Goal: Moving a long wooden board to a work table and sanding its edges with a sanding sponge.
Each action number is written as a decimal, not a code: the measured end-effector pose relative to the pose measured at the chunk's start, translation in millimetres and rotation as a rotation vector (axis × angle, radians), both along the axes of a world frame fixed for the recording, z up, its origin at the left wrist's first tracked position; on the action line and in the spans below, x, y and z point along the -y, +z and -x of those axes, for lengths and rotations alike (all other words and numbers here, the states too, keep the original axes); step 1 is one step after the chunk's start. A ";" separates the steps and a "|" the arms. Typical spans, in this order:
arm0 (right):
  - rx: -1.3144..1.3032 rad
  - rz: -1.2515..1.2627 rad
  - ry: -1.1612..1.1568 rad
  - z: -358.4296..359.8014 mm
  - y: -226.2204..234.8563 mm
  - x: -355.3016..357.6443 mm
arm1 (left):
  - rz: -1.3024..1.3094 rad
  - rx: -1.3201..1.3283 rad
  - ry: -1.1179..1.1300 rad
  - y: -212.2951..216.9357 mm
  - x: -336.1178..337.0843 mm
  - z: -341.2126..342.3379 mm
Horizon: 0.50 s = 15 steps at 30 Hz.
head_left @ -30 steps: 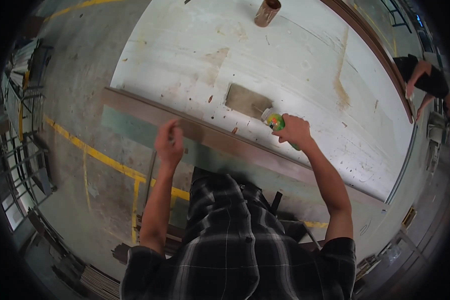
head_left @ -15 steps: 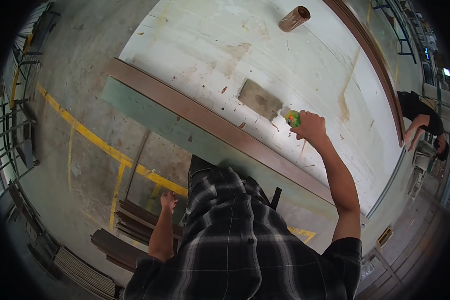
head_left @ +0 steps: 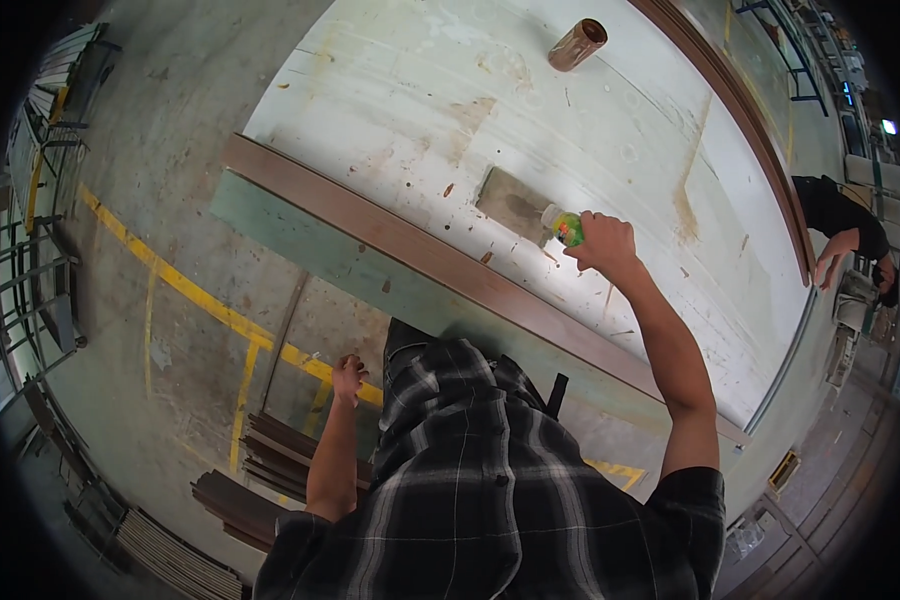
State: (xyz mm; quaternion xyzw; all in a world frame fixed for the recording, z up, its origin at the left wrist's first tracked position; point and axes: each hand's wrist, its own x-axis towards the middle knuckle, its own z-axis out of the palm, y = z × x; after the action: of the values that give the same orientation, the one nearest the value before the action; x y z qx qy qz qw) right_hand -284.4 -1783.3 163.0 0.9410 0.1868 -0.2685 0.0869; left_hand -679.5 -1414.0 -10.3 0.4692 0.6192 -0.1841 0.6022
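My right hand (head_left: 605, 243) is closed around a small clear bottle (head_left: 568, 229) with a green and red label. The bottle is tilted, its neck over the right end of a flat grey-brown rectangular pad (head_left: 508, 197). A darker, wet-looking patch shows on the pad near the neck. The pad lies on a white, stained worktable (head_left: 610, 130). My left hand (head_left: 348, 380) hangs low beside my body, away from the table, with loosely bent fingers and nothing visible in it.
A long brown board (head_left: 400, 235) lies along the table's near edge, beside a greenish strip (head_left: 320, 245). At the far side stand a brown roll (head_left: 578, 45) and brown lengths (head_left: 740, 80). Dark boards (head_left: 238, 505) are stacked at lower left. Another person (head_left: 850, 225) bends at right.
My right hand has moved slightly left with the bottle, bringing its neck over the pad. A dark patch now shows on the pad. My left hand has shifted a little.
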 end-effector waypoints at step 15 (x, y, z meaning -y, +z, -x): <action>-0.175 0.008 -0.134 -8.2 3.2 29.5 | -0.239 0.116 -0.057 17.1 -31.0 -51.9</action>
State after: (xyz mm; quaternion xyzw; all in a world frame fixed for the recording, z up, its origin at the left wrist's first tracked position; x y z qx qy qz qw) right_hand -276.2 -1812.8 166.2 0.9239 0.1294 -0.3558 0.0559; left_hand -627.6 -1383.1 6.8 0.5646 0.5874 -0.0987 0.5713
